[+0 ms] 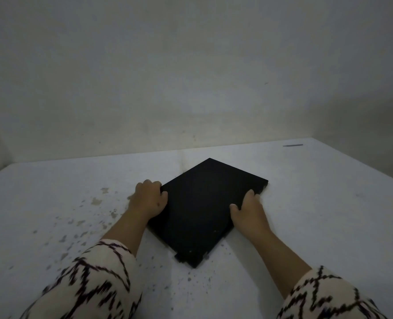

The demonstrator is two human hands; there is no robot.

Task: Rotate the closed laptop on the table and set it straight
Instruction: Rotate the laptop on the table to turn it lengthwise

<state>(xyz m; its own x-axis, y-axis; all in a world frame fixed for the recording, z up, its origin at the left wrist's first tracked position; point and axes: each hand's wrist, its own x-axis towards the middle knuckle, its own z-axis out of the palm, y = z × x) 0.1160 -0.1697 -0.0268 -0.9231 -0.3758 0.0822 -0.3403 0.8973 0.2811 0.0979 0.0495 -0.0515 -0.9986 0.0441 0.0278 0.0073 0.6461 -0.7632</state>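
Observation:
A closed black laptop lies flat on the white table, turned about 45 degrees so one corner points at me and another at the wall. My left hand grips its left edge near the left corner, thumb on the lid. My right hand holds the right edge, thumb on top and fingers curled around the side. Both forearms reach in from the bottom of the view, in patterned sleeves.
The tabletop is stained and flecked with chipped spots to the left of the laptop. A bare wall runs right behind the table's far edge. A short dark mark lies at the far right of the table.

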